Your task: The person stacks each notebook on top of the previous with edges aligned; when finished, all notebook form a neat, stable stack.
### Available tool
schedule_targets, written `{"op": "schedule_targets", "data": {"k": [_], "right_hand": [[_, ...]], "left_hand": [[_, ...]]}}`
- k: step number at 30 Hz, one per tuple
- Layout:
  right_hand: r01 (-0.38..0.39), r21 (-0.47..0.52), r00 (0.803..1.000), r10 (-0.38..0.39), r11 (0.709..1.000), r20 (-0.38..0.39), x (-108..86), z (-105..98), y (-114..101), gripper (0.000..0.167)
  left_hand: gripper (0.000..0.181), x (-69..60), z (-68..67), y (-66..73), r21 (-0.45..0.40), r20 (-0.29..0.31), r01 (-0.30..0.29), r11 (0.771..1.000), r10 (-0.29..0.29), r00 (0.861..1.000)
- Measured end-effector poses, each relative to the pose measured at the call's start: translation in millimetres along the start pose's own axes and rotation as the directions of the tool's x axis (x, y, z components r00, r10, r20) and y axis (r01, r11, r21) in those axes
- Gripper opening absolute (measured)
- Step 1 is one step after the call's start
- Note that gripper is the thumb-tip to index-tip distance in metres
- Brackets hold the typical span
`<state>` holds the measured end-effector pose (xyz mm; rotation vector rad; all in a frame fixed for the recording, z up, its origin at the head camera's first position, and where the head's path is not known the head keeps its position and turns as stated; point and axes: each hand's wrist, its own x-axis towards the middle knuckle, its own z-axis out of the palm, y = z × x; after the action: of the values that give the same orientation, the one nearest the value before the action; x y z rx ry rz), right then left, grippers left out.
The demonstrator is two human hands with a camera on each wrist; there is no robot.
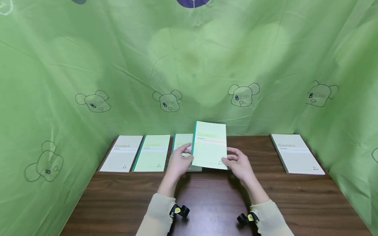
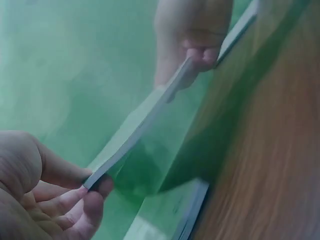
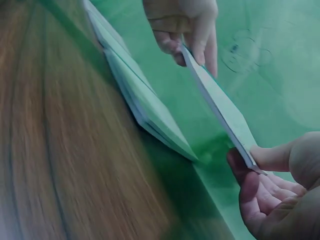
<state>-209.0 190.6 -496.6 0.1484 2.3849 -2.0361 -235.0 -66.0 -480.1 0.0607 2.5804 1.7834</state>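
The pale-green rectangular paper notebook with a green spine (image 1: 210, 147) is near the middle of the head view, raised above the table and held between two hands. The left hand (image 1: 179, 161) pinches its spine side: the thumb lies on the front cover and the bent fingers are behind. The right hand (image 1: 238, 164) pinches the opposite side near the lower right corner, also with the thumb in front and the fingers curled behind. In both wrist views, the notebook is tilted and apart from the table. Each arm wears a cream-coloured long sleeve (image 1: 157, 211) with a small black device (image 1: 180, 210) at the cuff. Just behind the held notebook, and partly covered by it and the left hand, lies a pale notebook with a green spine (image 1: 180, 139). Farther left, a pale-green notebook with a dark-green spine (image 1: 151, 154) lies beside a white notebook with grey "Gambit" lettering (image 1: 121, 154). Well apart, at the right of the frame, lies a white notebook with a dark-grey spine (image 1: 297, 154). All four rest on a dark-brown wood-grain table (image 1: 212, 203). Behind it hangs a green fabric curtain (image 1: 203, 68) with outlined bear heads.
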Motion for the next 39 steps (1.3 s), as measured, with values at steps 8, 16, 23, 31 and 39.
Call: {"op": "schedule_targets", "data": {"k": [8, 16, 23, 31, 39], "right_hand": [[0.033, 0.052, 0.999, -0.034, 0.998, 0.011, 14.7, 44.1, -0.1, 0.054], [0.043, 0.086, 0.998, -0.046, 0.995, 0.037, 26.6, 74.3, 6.1, 0.053], [0.038, 0.049, 0.999, -0.039, 0.998, 0.018, 33.6, 90.0, 12.1, 0.051], [0.045, -0.073, 0.999, -0.045, 0.996, 0.004, 37.3, 95.5, 12.7, 0.050], [0.030, -0.194, 0.999, -0.025, 0.981, 0.027, 40.6, 98.0, 17.7, 0.053]], "left_hand": [[0.067, 11.1, -40.2, -22.5, -0.081, 0.003, 0.064, 0.995, -0.064, 0.998], [0.063, 17.4, -67.0, -41.4, -0.092, 0.009, 0.121, 0.988, -0.121, 0.993], [0.061, 22.5, -73.3, -55.8, -0.104, 0.004, 0.137, 0.985, -0.138, 0.990], [0.061, 25.7, -74.4, -64.2, -0.090, -0.006, 0.144, 0.985, -0.145, 0.989], [0.051, 26.7, -74.7, -72.6, -0.007, 0.012, 0.208, 0.978, -0.208, 0.978]]}}
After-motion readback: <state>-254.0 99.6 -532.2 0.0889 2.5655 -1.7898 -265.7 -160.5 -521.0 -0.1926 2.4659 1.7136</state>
